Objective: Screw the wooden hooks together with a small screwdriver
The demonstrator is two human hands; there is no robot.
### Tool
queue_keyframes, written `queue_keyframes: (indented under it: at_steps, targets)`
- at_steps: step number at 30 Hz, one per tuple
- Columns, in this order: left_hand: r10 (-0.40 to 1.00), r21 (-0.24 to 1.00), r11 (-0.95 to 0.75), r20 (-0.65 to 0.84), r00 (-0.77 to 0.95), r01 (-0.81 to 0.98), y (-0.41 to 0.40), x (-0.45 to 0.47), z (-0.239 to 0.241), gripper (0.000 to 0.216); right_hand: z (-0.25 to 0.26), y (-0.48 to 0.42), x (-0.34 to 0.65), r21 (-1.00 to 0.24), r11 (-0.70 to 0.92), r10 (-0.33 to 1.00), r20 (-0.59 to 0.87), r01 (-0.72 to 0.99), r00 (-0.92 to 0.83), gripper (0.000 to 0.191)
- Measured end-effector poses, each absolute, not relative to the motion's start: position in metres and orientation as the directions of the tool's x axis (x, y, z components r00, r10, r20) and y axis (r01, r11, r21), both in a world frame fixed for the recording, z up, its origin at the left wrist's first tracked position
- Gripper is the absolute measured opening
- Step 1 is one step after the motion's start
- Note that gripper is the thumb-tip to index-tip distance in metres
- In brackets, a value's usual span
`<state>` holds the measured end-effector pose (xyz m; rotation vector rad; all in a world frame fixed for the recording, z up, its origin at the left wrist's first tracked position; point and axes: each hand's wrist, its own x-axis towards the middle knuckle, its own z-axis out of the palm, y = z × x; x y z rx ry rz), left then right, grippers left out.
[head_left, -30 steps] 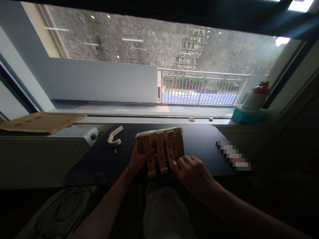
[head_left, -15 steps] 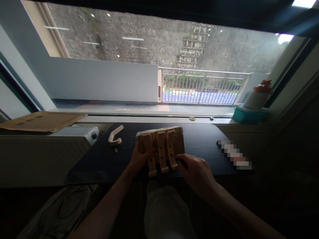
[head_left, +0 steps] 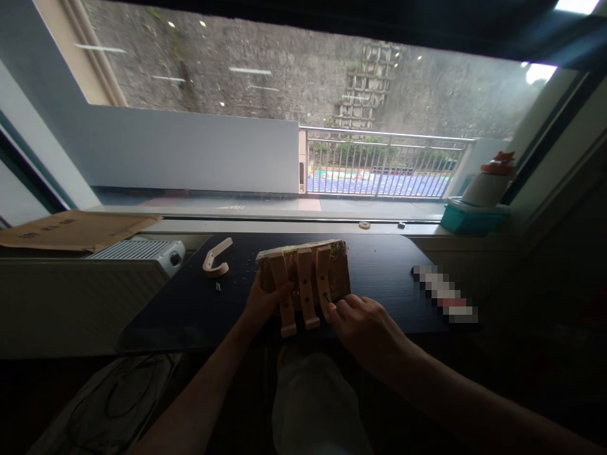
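Observation:
A brown block (head_left: 339,272), shiny as if wrapped in tape, is tilted up at the near side of the dark table. Three pale wooden hooks (head_left: 305,278) with drilled holes stand in a row against its face. My left hand (head_left: 265,300) grips the block's left side, its thumb pressed over the left hook. In my right hand (head_left: 363,319), closed fingers hold a small dark tool with a thin shaft (head_left: 328,298). Its tip meets a hole in the right hook; most of the tool is hidden. Another wooden hook (head_left: 216,269) lies loose at the left, beside small screws (head_left: 218,287).
The dark table (head_left: 379,265) stands against a window sill. Left of it are a white heater (head_left: 137,253) and a brown paper envelope (head_left: 80,229). A blurred-out long object (head_left: 443,294) lies at right. A teal box (head_left: 474,217) with a white bottle (head_left: 488,188) on it occupies the sill.
My right hand has turned and its fingers have closed further over the tool, hiding its handle. The block and my left hand stay nearly in place; the view has shifted slightly.

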<state>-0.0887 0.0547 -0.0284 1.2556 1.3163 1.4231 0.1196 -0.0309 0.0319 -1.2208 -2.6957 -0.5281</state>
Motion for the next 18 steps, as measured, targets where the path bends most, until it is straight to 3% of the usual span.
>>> queue_keyframes:
  at_steps: [6,9,12,18]
  targets:
    - [0.979,0.992,-0.126,0.126,-0.160,0.014,0.053,-0.087,-0.025,0.060,0.024,-0.029,0.121,-0.217,0.387,0.875,0.394,0.896,-0.282,0.020]
    - [0.975,0.990,-0.134,0.139,-0.175,0.037,0.052,-0.087,-0.025,0.058,0.027,-0.030,0.122,-0.284,0.312,0.912,0.357,0.907,-0.202,0.023]
    - [0.975,0.991,-0.128,0.131,-0.181,0.029,0.052,-0.087,-0.025,0.054,0.035,-0.030,0.124,-0.167,0.339,0.907,0.320,0.926,-0.274,0.023]
    - [0.972,0.990,-0.138,0.141,-0.189,0.032,0.055,-0.089,-0.029,0.056,0.042,-0.031,0.125,0.322,0.555,0.745,0.218,0.767,-0.631,0.019]
